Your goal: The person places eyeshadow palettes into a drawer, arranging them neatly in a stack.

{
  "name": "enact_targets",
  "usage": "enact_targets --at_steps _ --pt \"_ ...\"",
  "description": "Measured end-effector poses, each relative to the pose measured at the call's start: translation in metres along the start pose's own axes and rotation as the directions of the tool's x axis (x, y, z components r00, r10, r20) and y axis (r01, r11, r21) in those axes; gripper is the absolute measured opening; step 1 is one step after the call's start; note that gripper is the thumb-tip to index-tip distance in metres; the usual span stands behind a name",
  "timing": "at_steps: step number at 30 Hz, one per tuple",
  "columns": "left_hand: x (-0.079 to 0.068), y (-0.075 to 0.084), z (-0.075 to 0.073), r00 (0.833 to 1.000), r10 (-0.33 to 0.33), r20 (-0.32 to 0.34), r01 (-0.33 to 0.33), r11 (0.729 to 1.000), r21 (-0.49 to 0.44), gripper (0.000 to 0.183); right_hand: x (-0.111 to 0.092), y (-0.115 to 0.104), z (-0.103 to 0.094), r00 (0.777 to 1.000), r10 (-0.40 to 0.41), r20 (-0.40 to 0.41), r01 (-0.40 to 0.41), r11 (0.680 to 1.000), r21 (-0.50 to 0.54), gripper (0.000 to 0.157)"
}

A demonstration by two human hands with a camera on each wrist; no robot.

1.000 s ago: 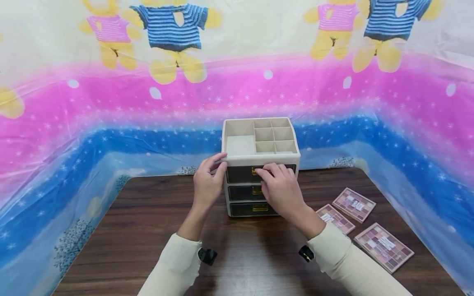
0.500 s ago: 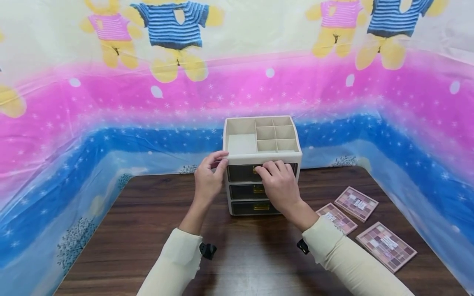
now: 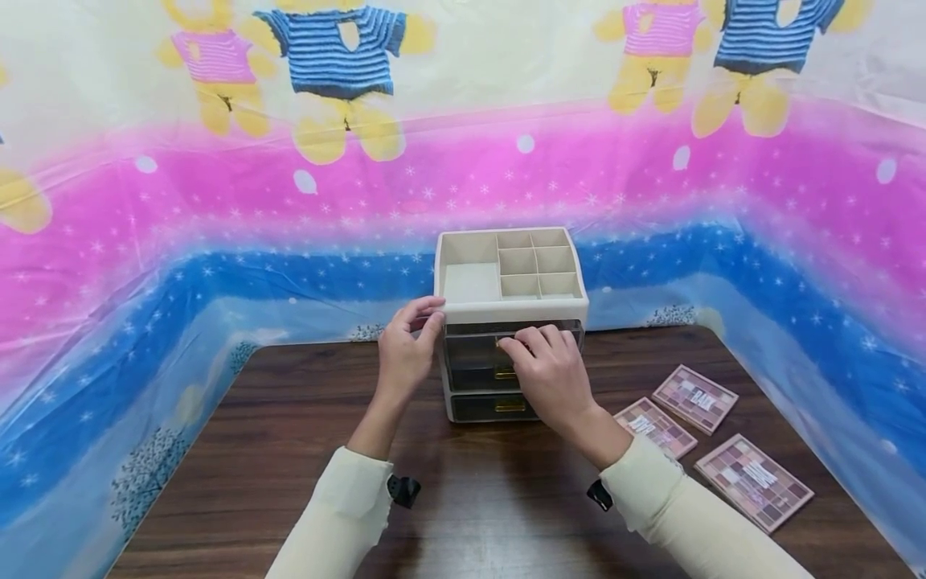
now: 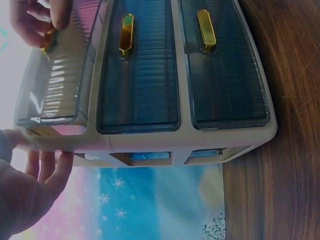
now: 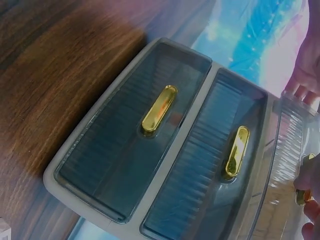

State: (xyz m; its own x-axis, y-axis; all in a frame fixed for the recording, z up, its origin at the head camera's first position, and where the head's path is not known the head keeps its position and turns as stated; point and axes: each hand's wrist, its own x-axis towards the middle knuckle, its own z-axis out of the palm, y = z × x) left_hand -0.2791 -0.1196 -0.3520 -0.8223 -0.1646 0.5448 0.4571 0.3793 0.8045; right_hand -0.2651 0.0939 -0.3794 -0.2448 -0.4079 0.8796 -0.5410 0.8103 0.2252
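A cream drawer organizer (image 3: 515,310) with dark see-through drawers stands on the table. My right hand (image 3: 553,374) pinches the gold handle (image 5: 302,196) of the top drawer (image 3: 470,351), which sticks out of the frame. My left hand (image 3: 407,354) rests its fingertips on the organizer's upper left front corner and side. In the left wrist view, these fingers (image 4: 47,167) touch the side wall. The middle drawer (image 4: 142,85) and bottom drawer (image 4: 225,85) sit closed, each with a gold handle.
Three makeup palettes lie on the right of the brown table (image 3: 289,450): a near one (image 3: 755,482), a far one (image 3: 696,398), and one (image 3: 657,428) partly behind my right wrist. The organizer's top has divided compartments (image 3: 538,261). Printed cloth (image 3: 289,273) hangs around the table.
My right hand has drawn the top drawer forward, out of its closed position. My left hand stays at the organizer's corner. The palettes have not moved.
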Motion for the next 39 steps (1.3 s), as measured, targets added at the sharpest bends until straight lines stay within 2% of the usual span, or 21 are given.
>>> enact_targets --at_steps 17,26,34,39 --pt "0.001 0.000 -0.002 0.999 -0.025 0.025 0.026 0.999 -0.028 0.020 -0.009 -0.015 -0.032 0.999 -0.049 -0.011 0.049 0.998 0.028 0.014" --pt "0.001 0.001 -0.002 0.999 -0.022 0.032 0.022 1.000 -0.006 0.020 -0.014 -0.021 -0.045 0.997 -0.065 -0.044 0.067 0.997 0.041 0.021" --pt "0.000 0.003 -0.002 0.999 -0.017 0.033 0.018 1.000 -0.003 0.021 -0.018 -0.029 -0.056 0.988 -0.088 -0.128 0.096 0.994 0.057 0.024" --pt "0.000 0.002 -0.002 0.999 -0.023 0.035 0.023 1.000 0.002 0.021 -0.021 -0.033 -0.059 0.987 -0.092 -0.133 0.101 0.993 0.061 0.023"
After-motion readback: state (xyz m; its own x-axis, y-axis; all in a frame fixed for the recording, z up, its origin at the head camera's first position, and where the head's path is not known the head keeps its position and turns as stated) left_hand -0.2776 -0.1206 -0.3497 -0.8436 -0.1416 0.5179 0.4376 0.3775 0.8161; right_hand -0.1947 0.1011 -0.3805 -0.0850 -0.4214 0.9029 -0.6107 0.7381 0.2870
